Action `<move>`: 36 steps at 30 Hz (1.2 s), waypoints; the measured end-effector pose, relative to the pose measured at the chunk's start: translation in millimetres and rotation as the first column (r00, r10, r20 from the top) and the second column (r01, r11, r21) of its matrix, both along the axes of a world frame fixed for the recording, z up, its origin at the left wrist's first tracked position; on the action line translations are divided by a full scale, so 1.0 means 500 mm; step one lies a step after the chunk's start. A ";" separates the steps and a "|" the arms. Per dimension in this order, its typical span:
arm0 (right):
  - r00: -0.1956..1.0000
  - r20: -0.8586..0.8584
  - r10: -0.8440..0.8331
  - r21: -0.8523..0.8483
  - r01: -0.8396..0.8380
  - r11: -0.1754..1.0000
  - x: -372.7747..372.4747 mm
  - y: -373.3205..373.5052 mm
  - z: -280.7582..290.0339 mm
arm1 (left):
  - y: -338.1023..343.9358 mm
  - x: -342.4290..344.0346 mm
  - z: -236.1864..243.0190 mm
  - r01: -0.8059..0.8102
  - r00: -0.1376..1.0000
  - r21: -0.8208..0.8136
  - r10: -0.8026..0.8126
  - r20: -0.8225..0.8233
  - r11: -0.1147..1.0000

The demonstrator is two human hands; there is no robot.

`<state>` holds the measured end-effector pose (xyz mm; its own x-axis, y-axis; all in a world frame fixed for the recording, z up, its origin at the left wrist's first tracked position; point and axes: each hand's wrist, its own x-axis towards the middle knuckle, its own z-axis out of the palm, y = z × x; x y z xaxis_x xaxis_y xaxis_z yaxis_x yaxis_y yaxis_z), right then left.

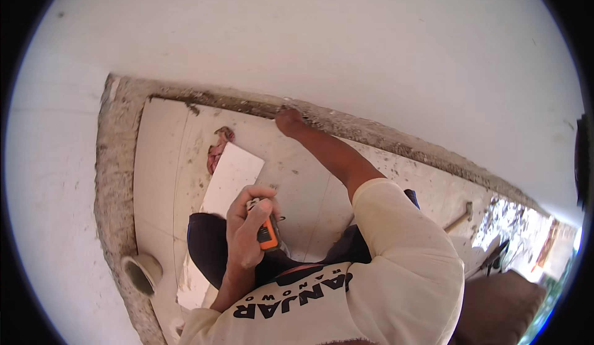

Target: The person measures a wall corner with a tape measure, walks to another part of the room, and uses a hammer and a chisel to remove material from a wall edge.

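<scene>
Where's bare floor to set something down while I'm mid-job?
Bare floor lies between the left rough strip and pink cloth; a speckled patch is open between the white slab and right forearm. Crowded: by the knees, where the left grip holds an orange-and-black device.

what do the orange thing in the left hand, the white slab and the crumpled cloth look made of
Orange device: probably smooth moulded plastic, from its bright, even colour; the dark part could be rubber.
White slab: perhaps smooth ceramic tile, from its flat face and crisp edges, though board is possible.
Crumpled cloth: likely matt reddish fabric, from its soft folds.
</scene>
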<state>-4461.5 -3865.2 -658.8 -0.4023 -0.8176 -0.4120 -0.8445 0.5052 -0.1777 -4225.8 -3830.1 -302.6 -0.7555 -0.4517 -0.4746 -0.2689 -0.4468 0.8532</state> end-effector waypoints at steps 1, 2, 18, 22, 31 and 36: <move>0.997 0.039 0.065 -0.059 -0.063 0.996 -0.009 0.027 0.004 | 0.005 -0.015 -0.007 -0.005 0.998 -0.014 0.005 -0.058 1.000; 0.999 0.047 -0.011 -0.090 0.016 0.996 0.000 0.043 0.033 | 0.011 -0.022 -0.003 -0.033 0.994 -0.024 0.030 -0.106 0.999; 0.464 0.002 -0.886 -0.088 0.882 0.462 0.078 1.024 0.223 | -0.106 -0.122 0.018 0.204 0.967 -0.334 -0.242 -0.074 0.920; 0.085 -0.217 -0.973 -0.210 0.969 0.132 0.174 1.248 0.121 | -0.218 -0.201 -0.127 0.497 0.860 -0.471 -0.341 0.379 0.729; -0.332 -0.373 -0.866 -0.120 0.943 -0.310 0.204 1.506 0.027 | -0.316 -0.247 -0.620 0.811 0.396 -0.498 -0.338 0.854 -0.309; -0.337 -0.429 -0.838 -0.076 0.938 -0.338 0.210 1.527 -0.012 | -0.321 -0.259 -0.621 0.870 0.258 -0.344 -0.268 0.928 -0.354</move>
